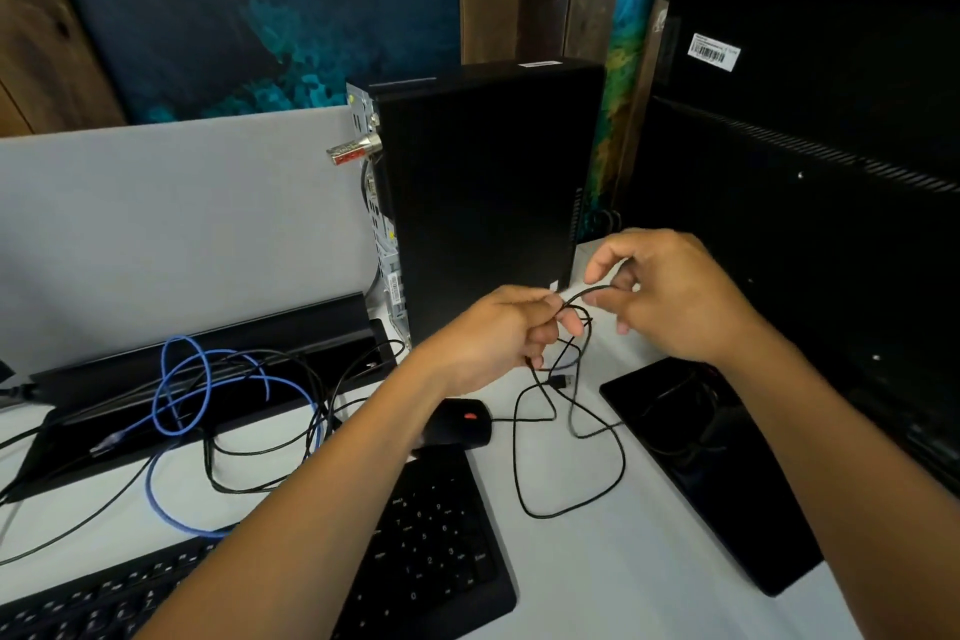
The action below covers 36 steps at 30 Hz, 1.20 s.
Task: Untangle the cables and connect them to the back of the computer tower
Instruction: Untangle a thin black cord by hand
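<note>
Now both hands, left (498,327) and right (670,296), pinch the limp, light cable (571,431) before the tower (483,182) — best gripped near its plug (561,381).

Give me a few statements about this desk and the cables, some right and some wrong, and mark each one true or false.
1. Both hands hold a thin black cable above the desk. True: the left hand and the right hand grip the black cable between them.
2. The mouse is white. False: the mouse is black with a red wheel.
3. A blue cable lies in loops on the left of the desk. True: the blue cable is there, and neither hand touches it.
4. The computer tower lies flat on its side. False: the computer tower stands upright.
5. The USB plug is already in the tower. False: the USB plug hangs free below the hands.
</note>
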Tool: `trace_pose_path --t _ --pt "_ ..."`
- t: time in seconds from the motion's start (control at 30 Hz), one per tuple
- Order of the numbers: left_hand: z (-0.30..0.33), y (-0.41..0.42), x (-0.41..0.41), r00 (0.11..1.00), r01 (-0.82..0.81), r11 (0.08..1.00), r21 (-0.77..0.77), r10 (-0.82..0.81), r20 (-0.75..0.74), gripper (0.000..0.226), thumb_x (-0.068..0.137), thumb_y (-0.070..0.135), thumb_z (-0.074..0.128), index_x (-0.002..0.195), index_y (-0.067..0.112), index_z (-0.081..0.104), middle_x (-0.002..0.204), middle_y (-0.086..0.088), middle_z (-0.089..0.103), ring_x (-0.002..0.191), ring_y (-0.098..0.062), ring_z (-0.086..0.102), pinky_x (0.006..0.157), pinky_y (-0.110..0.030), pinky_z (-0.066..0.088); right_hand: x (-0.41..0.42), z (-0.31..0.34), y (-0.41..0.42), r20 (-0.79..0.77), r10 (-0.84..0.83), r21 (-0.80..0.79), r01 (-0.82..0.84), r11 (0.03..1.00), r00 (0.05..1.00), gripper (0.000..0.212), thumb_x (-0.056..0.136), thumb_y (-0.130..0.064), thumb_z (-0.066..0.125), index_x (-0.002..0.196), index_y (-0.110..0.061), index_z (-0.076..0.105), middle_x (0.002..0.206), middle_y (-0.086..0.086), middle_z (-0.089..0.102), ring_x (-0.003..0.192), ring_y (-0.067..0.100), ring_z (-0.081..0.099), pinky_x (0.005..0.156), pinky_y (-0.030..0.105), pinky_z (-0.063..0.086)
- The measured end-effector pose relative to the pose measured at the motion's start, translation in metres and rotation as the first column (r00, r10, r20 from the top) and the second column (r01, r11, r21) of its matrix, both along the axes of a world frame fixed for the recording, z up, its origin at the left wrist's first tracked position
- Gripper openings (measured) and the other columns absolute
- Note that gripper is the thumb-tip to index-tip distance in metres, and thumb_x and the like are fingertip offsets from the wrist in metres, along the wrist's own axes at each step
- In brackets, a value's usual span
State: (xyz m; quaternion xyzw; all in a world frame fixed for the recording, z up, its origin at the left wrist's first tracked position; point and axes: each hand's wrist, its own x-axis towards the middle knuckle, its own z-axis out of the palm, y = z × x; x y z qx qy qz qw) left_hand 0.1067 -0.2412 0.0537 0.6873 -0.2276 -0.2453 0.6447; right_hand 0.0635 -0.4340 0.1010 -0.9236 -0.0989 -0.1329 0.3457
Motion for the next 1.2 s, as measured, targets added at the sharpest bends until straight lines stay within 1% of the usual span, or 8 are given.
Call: trace_pose_path --t 0.1,0.23,0.37,0.53,0.7,0.87,1.07,1.2 --pt "-0.006 0.02 -0.001 0.96 0.065 0.961 -0.269 -0.134 -0.247 0.032 0.107 0.012 0.039 0.106 -0.001 0.068 0.071 0.0 0.036 0.061 -0.013 0.033 0.072 -0.031 0.044 0.003 0.003 -0.005 -0.165 0.157 0.156 -0.132 0.979 0.974 0.003 0.089 -0.022 0.08 0.089 -0.024 0.08 0.078 0.003 0.073 0.049 0.01 0.058 0.048 0.028 0.05" --pt "-0.022 0.039 -0.001 0.931 0.049 0.865 -0.5 -0.22 -0.289 0.02 0.096 0.012 0.056 0.103 0.001 0.072 0.07 -0.001 0.047 0.059 -0.012 0.041 0.075 -0.031 0.052 0.011 -0.009 -0.003 -0.152 0.264 0.358 -0.196 0.913 0.952 0.012 0.096 -0.02 0.07 0.099 -0.02 0.081 0.067 0.01 0.064 0.047 0.01 0.04 0.044 0.024 0.031" --pt "-0.036 0.039 -0.006 0.928 0.012 0.805 -0.593 -0.23 -0.294 0.022 0.09 0.017 0.065 0.107 0.007 0.076 0.067 0.002 0.056 0.051 -0.005 0.044 0.064 -0.025 0.05 0.022 -0.033 0.01 -0.022 0.138 0.069 -0.136 0.988 0.99 0.017 0.101 -0.031 0.062 0.095 -0.028 0.078 0.073 -0.002 0.068 0.065 0.011 0.061 0.061 0.027 0.047" --pt "-0.041 0.022 -0.01 0.915 -0.201 0.657 -0.726 -0.139 -0.379 0.033 0.098 0.018 0.054 0.127 0.009 0.068 0.07 0.001 0.055 0.052 -0.006 0.042 0.056 -0.02 0.042 0.016 -0.078 0.034 0.074 -0.028 -0.05 0.032 0.998 0.997 0.029 0.106 -0.037 0.045 0.081 -0.027 0.056 0.06 -0.002 0.051 0.057 0.018 0.051 0.056 0.035 0.047" --pt "-0.041 0.013 -0.006 0.926 -0.342 0.643 -0.685 0.107 -0.362 0.043 0.103 0.015 0.047 0.146 0.013 0.05 0.086 -0.004 0.064 0.062 -0.008 0.05 0.066 -0.021 0.05 -0.007 -0.1 0.037 0.046 -0.018 -0.354 0.033 0.935 0.999 0.027 0.107 -0.047 0.035 0.102 -0.03 0.055 0.065 -0.006 0.05 0.065 0.026 0.056 0.058 0.039 0.052" --pt "-0.041 0.013 -0.003 0.926 -0.355 0.835 -0.421 0.377 -0.033 0.042 0.108 0.01 0.041 0.147 0.025 0.045 0.098 -0.008 0.074 0.089 -0.016 0.07 0.087 -0.027 0.057 -0.03 -0.091 0.038 0.007 0.007 -0.521 -0.002 0.853 1.0 0.015 0.108 -0.035 0.037 0.103 -0.028 0.049 0.084 -0.005 0.052 0.074 0.026 0.054 0.059 0.032 0.041" --pt "-0.054 0.001 -0.006 0.909 -0.268 0.959 -0.09 0.283 0.306 0.04 0.104 0.026 0.047 0.133 0.05 0.058 0.122 0.014 0.07 0.12 -0.013 0.063 0.109 -0.049 0.048 -0.021 -0.061 0.039 0.096 0.128 -0.485 -0.066 0.872 0.987 0.02 0.105 -0.032 0.052 0.113 -0.024 0.069 0.098 -0.007 0.05 0.083 0.025 0.062 0.064 0.032 0.043" --pt "-0.044 0.002 -0.013 0.955 -0.173 0.978 -0.118 0.195 0.222 0.036 0.107 0.007 0.039 0.123 0.013 0.07 0.071 -0.006 0.059 0.066 -0.017 0.053 0.066 -0.03 0.048 -0.009 -0.055 0.03 0.221 0.068 -0.266 -0.007 0.964 0.973 0.024 0.079 -0.046 0.078 0.083 -0.025 0.069 0.082 -0.011 0.059 0.071 0.015 0.061 0.06 0.038 0.053"
